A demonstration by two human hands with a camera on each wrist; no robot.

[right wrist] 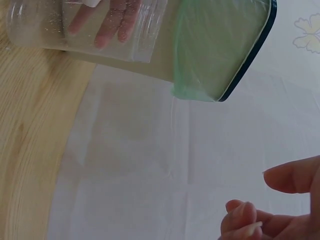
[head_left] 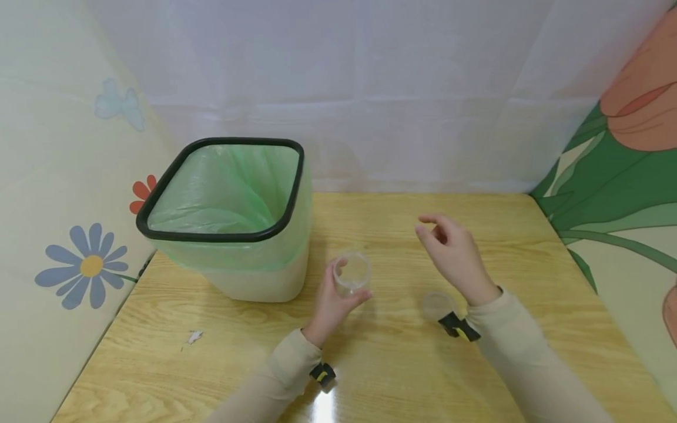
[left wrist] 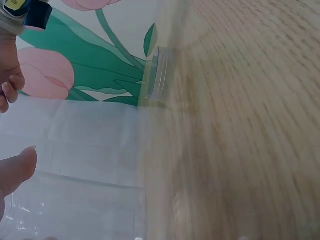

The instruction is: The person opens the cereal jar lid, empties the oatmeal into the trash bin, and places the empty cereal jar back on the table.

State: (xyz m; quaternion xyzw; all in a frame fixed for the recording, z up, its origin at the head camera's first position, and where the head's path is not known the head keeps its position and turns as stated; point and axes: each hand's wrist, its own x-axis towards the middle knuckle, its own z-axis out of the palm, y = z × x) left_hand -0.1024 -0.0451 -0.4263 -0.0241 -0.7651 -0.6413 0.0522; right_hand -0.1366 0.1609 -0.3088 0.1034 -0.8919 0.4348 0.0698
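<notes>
My left hand [head_left: 330,299] grips a clear plastic jar [head_left: 352,276] around its side, the round mouth facing up. Through the clear wall, the fingers of that hand show in the right wrist view, where the jar [right wrist: 45,25] stands on or just above the tabletop. My right hand [head_left: 455,252] is raised over the table to the right of the jar. Its fingers are loosely curled with the thumb apart, and nothing shows between them. On the table below the right wrist lies a clear round screw lid [head_left: 438,303], seen edge-on as a ribbed lid [left wrist: 161,74] in the left wrist view.
A bin [head_left: 264,285] with a black rim and a green liner bag stands left of the jar, close to the left hand. A small white scrap [head_left: 195,336] lies on the wood-grain table [head_left: 391,376]. A white cloth [head_left: 423,117] hangs behind.
</notes>
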